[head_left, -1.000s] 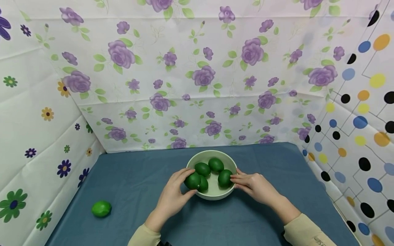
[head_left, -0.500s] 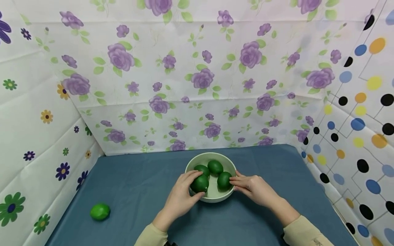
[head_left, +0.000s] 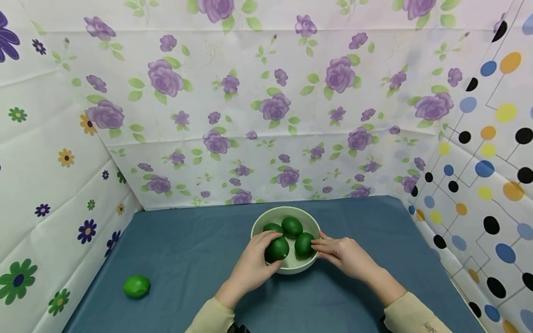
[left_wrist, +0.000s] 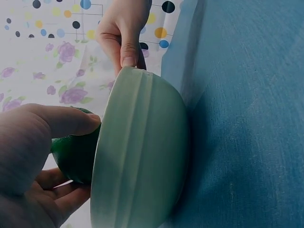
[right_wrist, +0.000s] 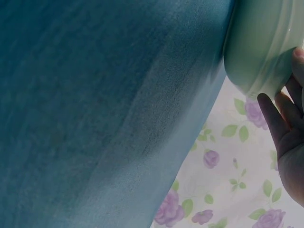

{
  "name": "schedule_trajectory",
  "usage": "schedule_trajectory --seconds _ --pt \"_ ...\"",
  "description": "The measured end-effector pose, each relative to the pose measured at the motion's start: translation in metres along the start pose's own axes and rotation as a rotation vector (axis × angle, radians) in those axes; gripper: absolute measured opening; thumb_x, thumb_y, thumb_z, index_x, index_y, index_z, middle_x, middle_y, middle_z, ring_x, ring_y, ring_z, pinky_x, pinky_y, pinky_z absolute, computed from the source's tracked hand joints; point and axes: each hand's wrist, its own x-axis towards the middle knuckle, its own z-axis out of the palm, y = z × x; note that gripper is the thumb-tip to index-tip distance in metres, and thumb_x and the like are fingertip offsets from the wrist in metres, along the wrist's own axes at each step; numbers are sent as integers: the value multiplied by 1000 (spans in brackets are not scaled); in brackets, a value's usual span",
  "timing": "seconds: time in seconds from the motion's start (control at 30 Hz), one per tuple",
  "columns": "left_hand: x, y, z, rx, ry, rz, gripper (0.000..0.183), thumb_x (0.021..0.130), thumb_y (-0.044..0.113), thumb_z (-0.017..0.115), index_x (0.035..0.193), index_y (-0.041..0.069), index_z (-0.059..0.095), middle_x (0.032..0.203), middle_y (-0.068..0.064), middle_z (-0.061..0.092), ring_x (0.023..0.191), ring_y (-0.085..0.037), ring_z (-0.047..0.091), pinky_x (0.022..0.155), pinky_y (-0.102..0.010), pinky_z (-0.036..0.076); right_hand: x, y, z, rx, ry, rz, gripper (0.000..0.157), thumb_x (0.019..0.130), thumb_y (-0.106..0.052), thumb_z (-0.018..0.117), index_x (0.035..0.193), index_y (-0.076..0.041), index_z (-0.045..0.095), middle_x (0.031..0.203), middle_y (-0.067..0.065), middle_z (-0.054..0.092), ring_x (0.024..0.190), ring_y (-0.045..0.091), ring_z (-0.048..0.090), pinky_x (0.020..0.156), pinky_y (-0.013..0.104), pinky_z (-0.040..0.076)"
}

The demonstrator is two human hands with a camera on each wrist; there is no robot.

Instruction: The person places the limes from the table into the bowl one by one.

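Note:
A pale green bowl (head_left: 291,270) stands on the blue cloth with several dark green limes in it. My left hand (head_left: 253,262) holds one lime (head_left: 280,250) between thumb and fingers at the bowl's near left side. Seen in the left wrist view, that lime (left_wrist: 76,156) is at the rim, the thumb along its top. My right hand (head_left: 344,254) grips the bowl's right rim, some fingers over the edge beside another lime (head_left: 304,245). Two more limes, one a lime (head_left: 292,226) at the back, lie deeper inside; the left fingers partly cover the other.
A brighter green lime (head_left: 136,286) lies alone on the blue cloth (head_left: 187,249) at the left. Behind the table hangs a floral curtain (head_left: 250,175), with patterned sheets at both sides.
My left hand has moved right, carrying its lime from the bowl's left edge further in over the bowl and covering a lime there. The right hand has stayed on the rim.

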Motion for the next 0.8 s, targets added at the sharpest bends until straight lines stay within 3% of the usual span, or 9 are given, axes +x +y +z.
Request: schedule_trajectory --seconds 0.53,0.8 --pt "14 -4 4 1 -77 -4 62 92 15 88 148 14 62 151 -7 57 134 -26 59 105 -48 57 1 -2 0 -7 20 -20 34 103 -19 74 136 -11 76 138 8 71 136 39 59 94 46 63" --pt "20 -6 5 0 -163 -19 64 93 18 88 151 20 61 153 -1 57 137 -23 59 108 -45 55 1 0 1 -12 28 -28 33 103 -21 74 136 -13 77 139 6 71 136 38 59 93 46 63"
